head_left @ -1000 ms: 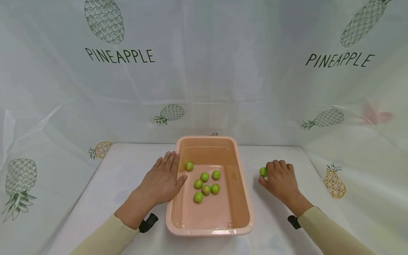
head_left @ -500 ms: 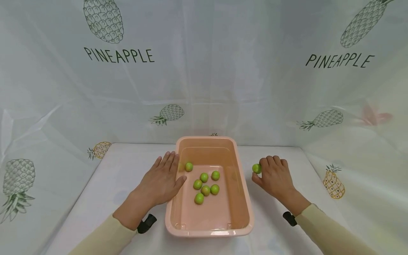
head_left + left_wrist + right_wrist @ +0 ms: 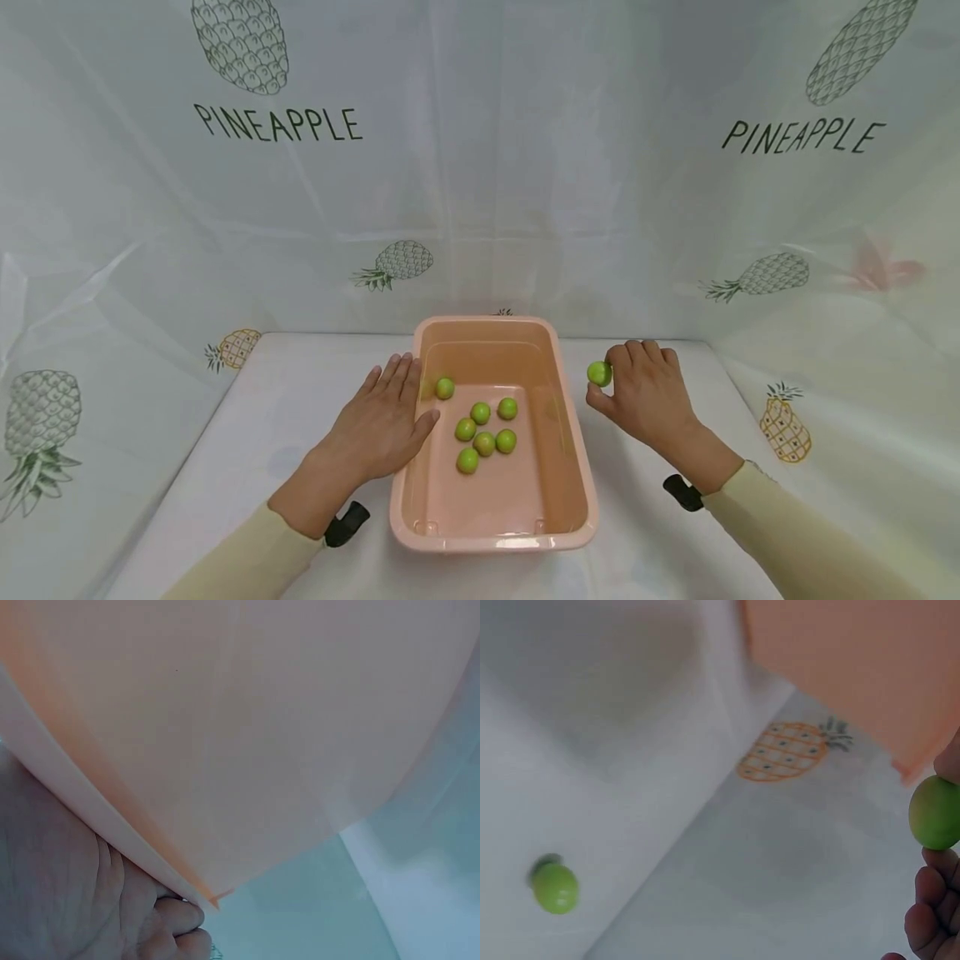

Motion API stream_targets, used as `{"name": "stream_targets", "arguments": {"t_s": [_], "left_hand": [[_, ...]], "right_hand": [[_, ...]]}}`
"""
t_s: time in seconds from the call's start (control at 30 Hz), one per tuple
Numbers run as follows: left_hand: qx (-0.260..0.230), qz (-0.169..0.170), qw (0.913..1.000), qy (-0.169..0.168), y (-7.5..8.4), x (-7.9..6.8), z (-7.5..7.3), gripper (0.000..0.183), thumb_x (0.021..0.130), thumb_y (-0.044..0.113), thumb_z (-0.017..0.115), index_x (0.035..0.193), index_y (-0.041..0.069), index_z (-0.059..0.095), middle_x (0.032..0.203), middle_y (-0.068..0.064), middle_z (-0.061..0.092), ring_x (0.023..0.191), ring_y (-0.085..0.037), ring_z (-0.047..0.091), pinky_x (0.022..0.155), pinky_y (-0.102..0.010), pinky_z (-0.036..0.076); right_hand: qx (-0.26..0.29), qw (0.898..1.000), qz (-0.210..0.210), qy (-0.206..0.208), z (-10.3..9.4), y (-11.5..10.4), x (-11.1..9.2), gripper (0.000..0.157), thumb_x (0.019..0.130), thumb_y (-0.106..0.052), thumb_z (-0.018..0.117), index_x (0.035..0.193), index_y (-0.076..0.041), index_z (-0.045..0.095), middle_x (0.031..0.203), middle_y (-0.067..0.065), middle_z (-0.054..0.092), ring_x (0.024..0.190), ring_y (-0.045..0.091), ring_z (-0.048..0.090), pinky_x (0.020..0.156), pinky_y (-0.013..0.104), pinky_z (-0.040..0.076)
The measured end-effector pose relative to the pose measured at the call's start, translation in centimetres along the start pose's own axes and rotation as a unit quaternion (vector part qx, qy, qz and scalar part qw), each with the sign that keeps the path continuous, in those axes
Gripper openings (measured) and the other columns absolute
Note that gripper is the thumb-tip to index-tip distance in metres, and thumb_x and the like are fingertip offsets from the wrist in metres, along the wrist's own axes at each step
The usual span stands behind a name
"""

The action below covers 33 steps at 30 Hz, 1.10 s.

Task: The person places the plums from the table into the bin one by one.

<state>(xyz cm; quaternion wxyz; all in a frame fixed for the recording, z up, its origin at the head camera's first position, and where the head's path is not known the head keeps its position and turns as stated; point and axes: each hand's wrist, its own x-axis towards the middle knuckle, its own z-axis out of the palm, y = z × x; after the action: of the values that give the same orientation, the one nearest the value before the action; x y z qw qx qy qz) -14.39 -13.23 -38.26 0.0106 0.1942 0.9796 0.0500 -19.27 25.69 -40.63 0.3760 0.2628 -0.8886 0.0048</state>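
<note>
My right hand (image 3: 647, 398) pinches a small round green fruit (image 3: 599, 373) between thumb and fingertips, just right of the pink plastic basin (image 3: 495, 543). In the right wrist view the held green fruit (image 3: 936, 814) shows at the right edge. Another green fruit (image 3: 555, 889) lies on the white table in that view; the head view does not show it. My left hand (image 3: 378, 425) rests with straight fingers on the basin's left rim, and the left wrist view shows its palm against the outer wall (image 3: 225, 750). Inside the basin sit several green fruits (image 3: 484, 443).
The basin stands in the middle of a table (image 3: 300, 375) covered in white. A pale curtain (image 3: 600, 167) printed with pineapples hangs behind and along both sides. Each wrist carries a black strap (image 3: 347, 525).
My right hand has moved up and slightly left towards the basin, carrying the green fruit. My left hand stays on the rim.
</note>
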Motion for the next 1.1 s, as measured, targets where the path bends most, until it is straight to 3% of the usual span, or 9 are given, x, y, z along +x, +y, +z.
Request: {"name": "stream_targets", "arguments": {"t_s": [0.13, 0.37, 0.63, 0.8, 1.1], "left_hand": [[0.000, -0.002, 1.0000, -0.003, 0.0, 0.1, -0.1, 0.080, 0.111, 0.046, 0.045, 0.163, -0.011, 0.024, 0.170, -0.031, 0.025, 0.161, -0.043, 0.021, 0.130, -0.058, 0.022], [-0.002, -0.009, 0.9999, -0.006, -0.1, 0.3, -0.2, 0.081, 0.110, 0.047, 0.045, 0.163, -0.010, 0.023, 0.170, -0.030, 0.025, 0.161, -0.043, 0.020, 0.130, -0.058, 0.021], [-0.011, -0.012, 0.9998, -0.012, -0.1, 0.2, -0.2, 0.081, 0.110, 0.047, 0.045, 0.164, -0.010, 0.021, 0.170, -0.029, 0.024, 0.161, -0.043, 0.020, 0.130, -0.058, 0.021], [-0.011, -0.015, 0.9997, -0.013, 0.0, 0.2, -0.1, 0.081, 0.110, 0.047, 0.045, 0.164, -0.010, 0.021, 0.171, -0.029, 0.023, 0.161, -0.042, 0.020, 0.130, -0.058, 0.021], [-0.007, -0.012, 0.9998, -0.012, 0.1, 0.1, 0.0, 0.081, 0.110, 0.047, 0.045, 0.164, -0.009, 0.021, 0.171, -0.029, 0.024, 0.161, -0.042, 0.021, 0.130, -0.058, 0.022]], "right_hand": [[0.027, 1.000, 0.013, -0.007, -1.3, -1.1, 2.0, 0.032, 0.081, -0.034, 0.065, 0.084, -0.003, 0.056, 0.070, 0.007, 0.047, 0.066, 0.029, 0.044, 0.059, 0.039, 0.033], [0.077, 0.993, 0.024, -0.086, -2.5, -5.1, 4.4, 0.035, 0.083, -0.039, 0.071, 0.090, -0.005, 0.062, 0.080, 0.006, 0.056, 0.078, 0.028, 0.049, 0.069, 0.044, 0.040], [0.112, 0.980, 0.001, -0.162, -1.0, -8.9, 5.8, 0.037, 0.085, -0.042, 0.075, 0.094, -0.009, 0.063, 0.089, 0.002, 0.062, 0.085, 0.023, 0.050, 0.076, 0.041, 0.043], [0.125, 0.976, -0.005, -0.177, 0.4, -10.2, 6.1, 0.030, 0.086, -0.038, 0.072, 0.093, -0.010, 0.062, 0.089, 0.000, 0.059, 0.085, 0.020, 0.050, 0.076, 0.039, 0.041], [0.118, 0.975, -0.011, -0.188, 1.4, -10.9, 5.9, 0.042, 0.089, -0.049, 0.077, 0.095, -0.011, 0.062, 0.088, 0.000, 0.059, 0.085, 0.020, 0.051, 0.077, 0.038, 0.041]]}}
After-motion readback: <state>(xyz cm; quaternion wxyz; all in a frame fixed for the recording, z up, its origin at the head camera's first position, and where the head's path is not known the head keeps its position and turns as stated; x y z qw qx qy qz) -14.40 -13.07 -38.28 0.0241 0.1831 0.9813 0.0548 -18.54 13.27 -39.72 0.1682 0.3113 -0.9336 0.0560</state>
